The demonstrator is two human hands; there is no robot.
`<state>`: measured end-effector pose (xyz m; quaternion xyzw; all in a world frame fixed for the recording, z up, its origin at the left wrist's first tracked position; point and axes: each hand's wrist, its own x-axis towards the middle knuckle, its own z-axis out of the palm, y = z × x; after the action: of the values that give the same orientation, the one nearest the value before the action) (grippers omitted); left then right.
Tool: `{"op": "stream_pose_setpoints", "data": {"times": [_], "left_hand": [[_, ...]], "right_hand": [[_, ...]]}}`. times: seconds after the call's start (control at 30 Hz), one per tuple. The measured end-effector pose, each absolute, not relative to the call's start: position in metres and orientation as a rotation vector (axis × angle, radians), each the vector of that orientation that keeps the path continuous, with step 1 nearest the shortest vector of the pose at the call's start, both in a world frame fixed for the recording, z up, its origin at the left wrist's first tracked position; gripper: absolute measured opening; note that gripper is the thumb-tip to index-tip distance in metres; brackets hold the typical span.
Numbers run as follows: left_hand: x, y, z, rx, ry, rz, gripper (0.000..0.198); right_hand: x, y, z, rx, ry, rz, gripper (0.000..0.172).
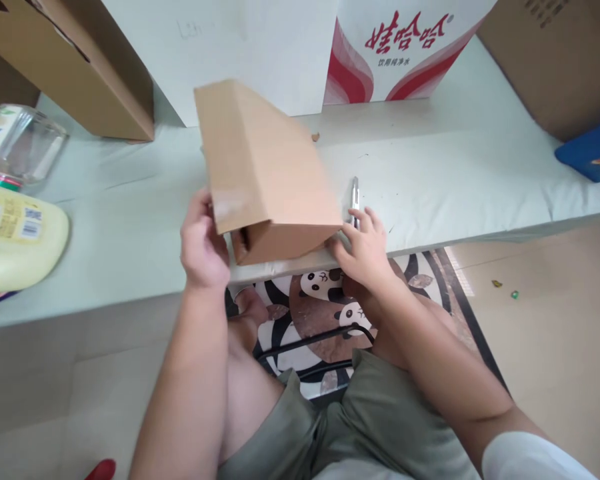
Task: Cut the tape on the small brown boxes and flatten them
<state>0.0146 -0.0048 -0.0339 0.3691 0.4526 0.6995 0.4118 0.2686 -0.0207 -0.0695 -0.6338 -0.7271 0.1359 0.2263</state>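
Observation:
A brown cardboard box (285,167) is tilted at the front edge of the covered table, with a long flap folded over on its left side. My left hand (204,247) is closed at the flap's lower left edge, its fingertips hidden behind the cardboard. At the opposite lower corner, my right hand (363,243) has its fingers spread, the thumb side against the box. Just beyond those fingers lies a slim silver utility knife (355,190), its near end partly covered by them.
White cartons (260,60) and a red-and-white one (380,73) line the back. Left are a tall cardboard box (115,87), a clear bottle (35,147) and a yellow bottle (25,247). A blue package (593,153) lies right. Below is a panda-patterned mat (305,300).

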Motion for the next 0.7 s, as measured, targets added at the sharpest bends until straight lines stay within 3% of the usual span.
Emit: {"op": "stream_pose_setpoints", "data": {"times": [0.13, 0.37, 0.63, 0.7], "left_hand": [[0.003, -0.007, -0.032, 0.615, 1.167, 1.647, 0.066], [-0.003, -0.017, -0.031, 0.681, 1.206, 1.811, 0.03], [-0.008, -0.02, -0.034, 0.782, 1.224, 1.663, 0.028], [-0.008, -0.019, -0.036, 0.824, 1.232, 1.657, 0.028]], "right_hand": [[0.264, -0.023, -0.067, -1.435, -2.049, 0.618, 0.054], [0.258, -0.04, -0.076, -1.259, -1.803, 0.741, 0.065], [0.244, -0.04, -0.08, -1.127, -1.639, 0.93, 0.081], [0.244, -0.039, -0.078, -1.183, -1.609, 0.959, 0.076]]}}
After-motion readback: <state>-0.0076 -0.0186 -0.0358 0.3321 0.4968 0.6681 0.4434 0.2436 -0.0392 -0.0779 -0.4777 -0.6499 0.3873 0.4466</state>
